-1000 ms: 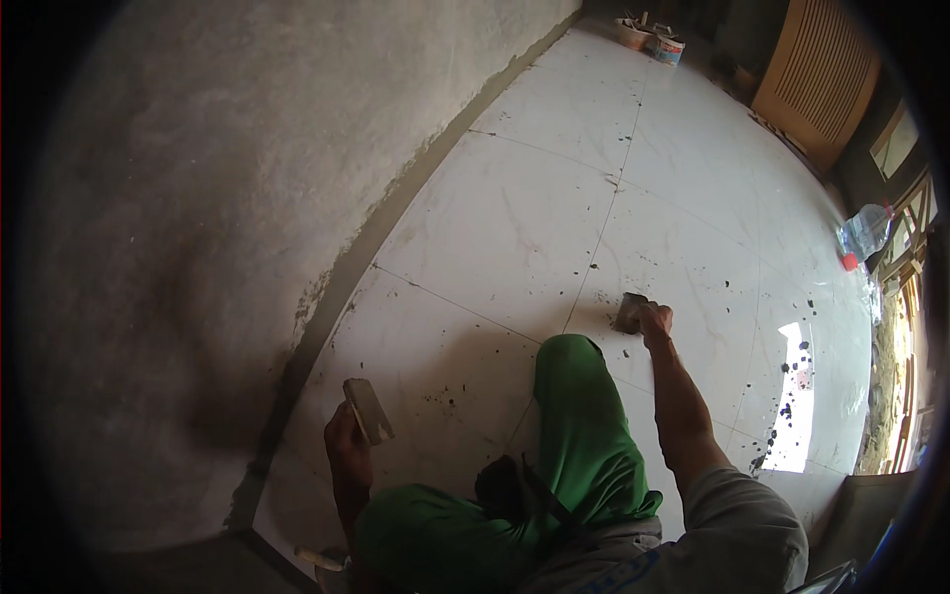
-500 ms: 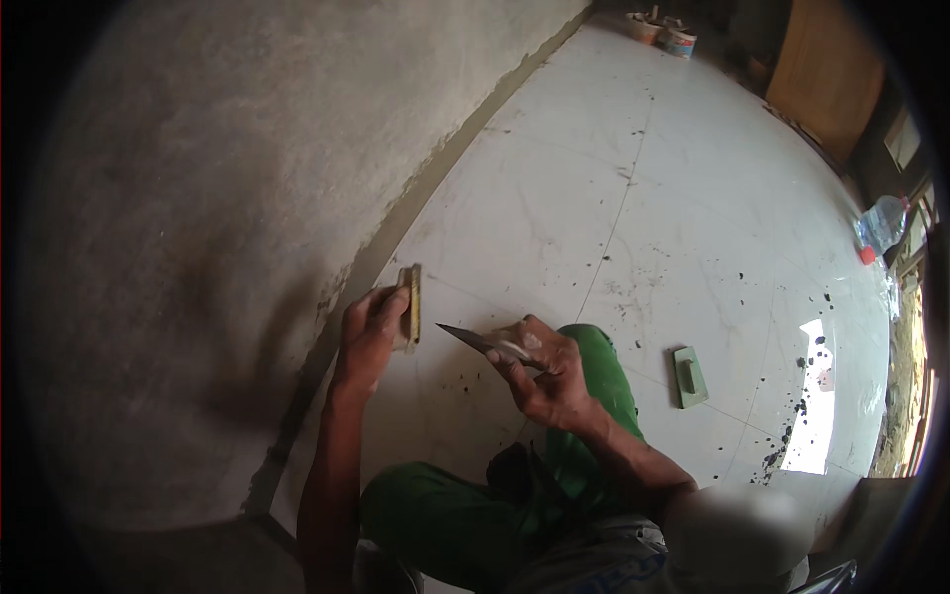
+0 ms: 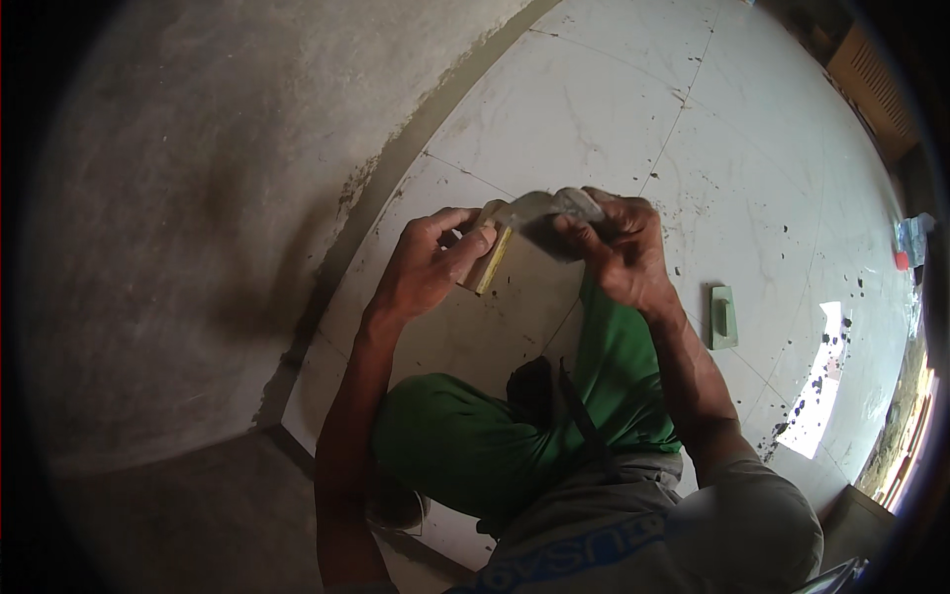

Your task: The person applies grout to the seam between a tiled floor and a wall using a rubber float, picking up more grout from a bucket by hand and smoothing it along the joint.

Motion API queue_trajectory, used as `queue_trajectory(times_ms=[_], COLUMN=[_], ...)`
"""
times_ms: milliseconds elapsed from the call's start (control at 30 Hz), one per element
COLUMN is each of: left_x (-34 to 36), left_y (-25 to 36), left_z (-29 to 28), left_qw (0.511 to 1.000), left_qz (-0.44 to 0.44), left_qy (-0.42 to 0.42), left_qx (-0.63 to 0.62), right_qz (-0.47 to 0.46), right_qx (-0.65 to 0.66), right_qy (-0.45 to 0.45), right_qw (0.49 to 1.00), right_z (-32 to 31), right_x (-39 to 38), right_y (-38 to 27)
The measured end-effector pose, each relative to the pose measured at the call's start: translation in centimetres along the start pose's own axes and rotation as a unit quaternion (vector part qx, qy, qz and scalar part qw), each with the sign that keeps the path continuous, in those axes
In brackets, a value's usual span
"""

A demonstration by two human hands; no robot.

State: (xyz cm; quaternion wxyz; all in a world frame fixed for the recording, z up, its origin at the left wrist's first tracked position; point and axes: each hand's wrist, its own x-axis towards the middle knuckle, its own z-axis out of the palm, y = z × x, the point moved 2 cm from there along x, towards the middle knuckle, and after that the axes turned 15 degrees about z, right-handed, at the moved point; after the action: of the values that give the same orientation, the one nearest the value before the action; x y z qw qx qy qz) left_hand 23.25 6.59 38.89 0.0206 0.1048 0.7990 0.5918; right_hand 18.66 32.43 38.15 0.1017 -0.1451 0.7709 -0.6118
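My left hand is closed on a flat block with a yellow edge, held above the floor left of my right knee. My right hand grips a grey metal trowel, whose blade is tilted at the upper end of the block, seemingly against it; exact contact is hard to tell. A small green hand float lies on the tiles right of my right forearm. My green-trousered legs are bent beneath my hands.
A grey plastered wall runs along the left, with a mortar strip at its foot. White tiles with dark crumbs cover the floor. A clear bottle with red cap and a wooden louvred panel stand at the right edge.
The green float left my right hand for the floor, and that hand took hold of a trowel. Both hands rose and drew together; the trowel blade moved up to the block. The view shifted.
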Motion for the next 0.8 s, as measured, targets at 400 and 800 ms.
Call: queue_trajectory(times_ms=[400, 800], left_x=[0.0, -0.2], left_y=[0.7, 0.5], left_z=[0.3, 0.7], left_qw=[0.995, 0.988], left_qz=[0.029, 0.040], left_qy=[-0.093, -0.142], left_qx=[-0.008, -0.036], right_qz=[0.062, 0.103], right_qx=[0.162, 0.266], right_qy=[0.034, -0.021], right_qw=[0.984, 0.958], right_z=[-4.0, -2.9], right_x=[-0.1, -1.6], right_y=[1.6, 2.8])
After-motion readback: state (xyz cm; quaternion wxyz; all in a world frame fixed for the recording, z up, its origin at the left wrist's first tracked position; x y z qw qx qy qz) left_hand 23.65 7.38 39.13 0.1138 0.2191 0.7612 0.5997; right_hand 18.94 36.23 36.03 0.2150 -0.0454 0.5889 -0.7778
